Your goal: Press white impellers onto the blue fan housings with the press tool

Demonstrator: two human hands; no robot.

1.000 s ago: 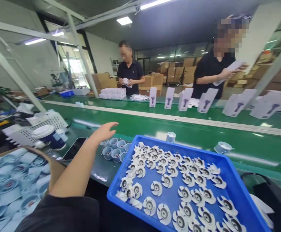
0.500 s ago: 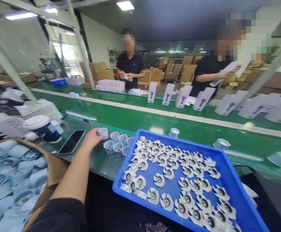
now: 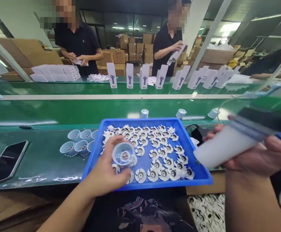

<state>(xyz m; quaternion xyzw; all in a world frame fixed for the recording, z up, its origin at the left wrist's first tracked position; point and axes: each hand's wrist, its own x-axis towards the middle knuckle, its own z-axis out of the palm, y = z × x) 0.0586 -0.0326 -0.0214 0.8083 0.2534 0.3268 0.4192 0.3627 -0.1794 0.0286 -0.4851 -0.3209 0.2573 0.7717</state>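
My left hand (image 3: 106,169) is closed around a light-blue round plastic housing (image 3: 123,154), its open end facing up with small reddish and dark parts inside. It hovers over the near left part of a blue tray (image 3: 145,185) of white fan impellers (image 3: 140,175). At the right, my right hand (image 3: 254,158) grips a white cylinder with a dark end (image 3: 229,145), tilted and smeared by motion; its kind is unclear. Several more light-blue housings (image 3: 81,146) stand in rows left of the tray, partly hidden by its rim.
A phone (image 3: 7,161) lies on the left of the bench. Light-blue housings (image 3: 144,113) stand on the green belt (image 3: 94,109) beyond the tray. White boxes (image 3: 144,77) line the far side, where two people work. A carton of impellers (image 3: 208,209) sits below at right.
The view has swung right. My left hand has carried a housing from beside the rows to above the tray. My right hand has come into view with the white cylinder.
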